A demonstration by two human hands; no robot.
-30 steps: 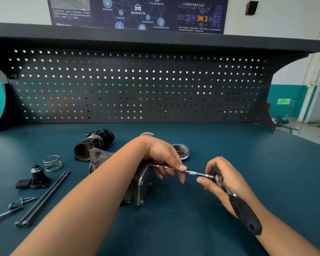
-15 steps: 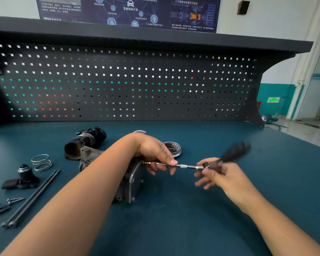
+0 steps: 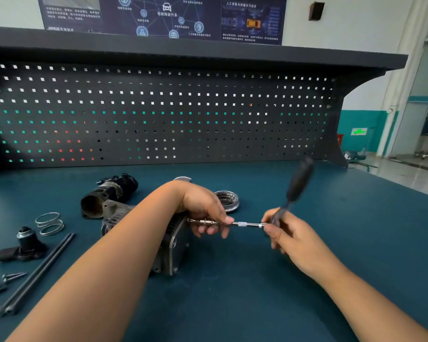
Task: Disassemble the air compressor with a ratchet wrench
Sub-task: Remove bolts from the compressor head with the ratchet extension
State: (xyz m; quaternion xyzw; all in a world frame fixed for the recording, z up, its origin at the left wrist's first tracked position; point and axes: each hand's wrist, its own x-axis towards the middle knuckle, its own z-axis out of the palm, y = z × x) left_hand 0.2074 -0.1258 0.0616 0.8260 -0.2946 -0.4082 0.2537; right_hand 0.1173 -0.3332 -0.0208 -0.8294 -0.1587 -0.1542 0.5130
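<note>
The grey air compressor body (image 3: 173, 250) lies on the blue bench, partly hidden under my left forearm. My left hand (image 3: 203, 208) reaches over it and pinches the silver extension bar (image 3: 242, 223) that runs from the compressor's right face to the ratchet head. My right hand (image 3: 284, 233) grips the ratchet wrench at its head. The wrench's black handle (image 3: 299, 183) points up and away, blurred by motion.
Removed parts lie to the left: a black cylinder housing (image 3: 109, 193), two wire rings (image 3: 50, 223), a black fitting (image 3: 22, 245), two long rods (image 3: 35, 272) and several screws (image 3: 5, 280). A round metal disc (image 3: 226, 199) sits behind my left hand. A pegboard (image 3: 158, 114) backs the bench.
The ratchet handle has swung from pointing down toward me to pointing up and away. My right hand turned with it at the head. My left hand kept its hold on the extension bar.
</note>
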